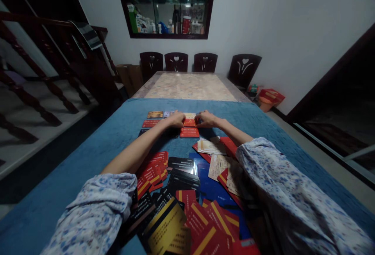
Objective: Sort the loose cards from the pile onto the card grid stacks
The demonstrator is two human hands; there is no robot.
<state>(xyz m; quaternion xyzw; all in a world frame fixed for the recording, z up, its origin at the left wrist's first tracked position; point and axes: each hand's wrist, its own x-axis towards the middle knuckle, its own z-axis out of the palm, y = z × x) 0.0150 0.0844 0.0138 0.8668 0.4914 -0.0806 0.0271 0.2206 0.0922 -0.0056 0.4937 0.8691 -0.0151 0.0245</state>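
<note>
Both my arms reach forward over a blue cloth that covers the near part of a table. My left hand and my right hand meet at a red card in a small grid of cards laid flat. Each hand pinches one side of that card with curled fingers. Another red card lies just below it. A gold-brown card and a red one lie to the left in the grid. A big loose heap of red, black, blue and cream cards lies between my forearms.
Beyond the cloth the bare marble tabletop runs to several dark chairs against the wall. A glass-fronted wall cabinet holds bottles. Wooden stair rails stand at left. A red basket sits on the floor at right.
</note>
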